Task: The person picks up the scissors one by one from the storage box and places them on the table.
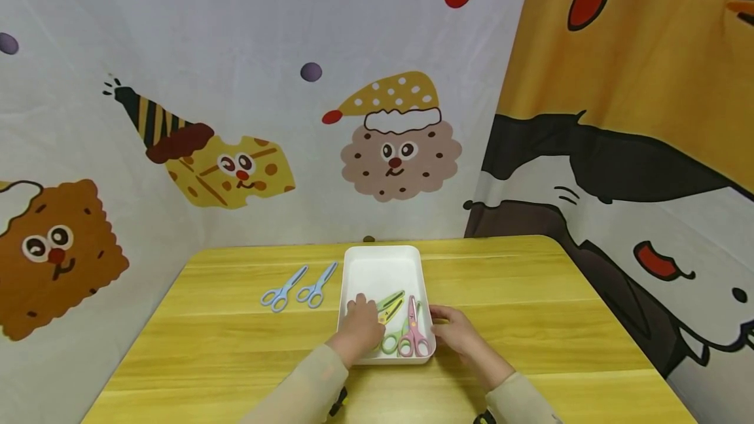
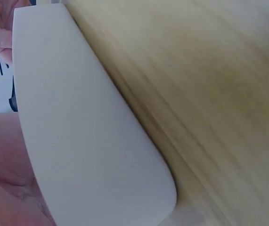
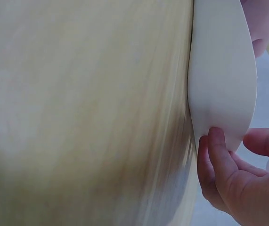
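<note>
A white tray (image 1: 383, 265) on the table holds several pairs of children's scissors. Pink scissors (image 1: 412, 326) lie at its near right, overlapping green scissors (image 1: 390, 343). Yellow scissors (image 1: 393, 311) and a green blade (image 1: 391, 299) show beside my left hand (image 1: 360, 324), which reaches down inside the tray. Its fingertips and whatever they touch are hidden, and the tray wall (image 2: 87, 117) blocks much of it in the left wrist view. At the tray's right side, my right hand (image 3: 240, 183) holds a corner, fingertips against the outer wall and thumb at the rim.
Two pairs of blue scissors (image 1: 285, 290) (image 1: 318, 285) lie on the wooden table (image 1: 235, 352), left of the tray, blades pointing away. A white cloth with cartoon prints (image 1: 247, 38) hangs behind the table's far edge.
</note>
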`<state>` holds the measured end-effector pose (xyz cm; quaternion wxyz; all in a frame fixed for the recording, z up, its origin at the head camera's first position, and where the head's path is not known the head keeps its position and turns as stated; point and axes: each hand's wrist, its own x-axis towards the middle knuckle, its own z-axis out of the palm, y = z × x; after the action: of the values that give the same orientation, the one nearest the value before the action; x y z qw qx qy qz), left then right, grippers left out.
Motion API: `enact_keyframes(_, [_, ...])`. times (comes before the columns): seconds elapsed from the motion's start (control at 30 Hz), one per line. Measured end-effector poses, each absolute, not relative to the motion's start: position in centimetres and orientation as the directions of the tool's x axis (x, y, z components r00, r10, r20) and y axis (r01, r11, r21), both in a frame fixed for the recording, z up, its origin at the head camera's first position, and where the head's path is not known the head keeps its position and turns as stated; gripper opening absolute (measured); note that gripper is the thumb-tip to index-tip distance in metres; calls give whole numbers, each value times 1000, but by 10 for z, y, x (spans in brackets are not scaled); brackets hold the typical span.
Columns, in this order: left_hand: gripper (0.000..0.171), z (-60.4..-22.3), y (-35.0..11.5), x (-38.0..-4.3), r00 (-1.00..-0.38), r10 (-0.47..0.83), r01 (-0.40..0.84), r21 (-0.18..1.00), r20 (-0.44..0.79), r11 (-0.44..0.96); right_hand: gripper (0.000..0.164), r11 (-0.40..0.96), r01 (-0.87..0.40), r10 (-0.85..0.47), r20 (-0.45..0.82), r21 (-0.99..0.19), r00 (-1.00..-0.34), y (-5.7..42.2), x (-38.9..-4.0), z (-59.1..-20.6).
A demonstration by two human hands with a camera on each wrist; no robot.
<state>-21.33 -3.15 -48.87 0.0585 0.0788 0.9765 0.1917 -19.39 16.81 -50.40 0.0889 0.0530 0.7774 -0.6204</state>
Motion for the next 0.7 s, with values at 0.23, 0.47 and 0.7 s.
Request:
enact_keyframes(0.23, [25, -488, -34, -219, -970, 211, 161, 331, -120, 930, 45, 237, 190, -36, -204, -953, -978, 169, -195, -504])
enact_keyframes(0.47, [22, -487, -38, -224, -968, 227, 176, 360, -103, 916, 44, 241, 194, -37, -209, -951, -977, 169, -195, -505])
enact_keyframes(0.7, [27, -489, -41, -226, -973, 229, 205, 368, -20, 907, 44, 237, 191, -38, -206, -952, -978, 169, -195, -505])
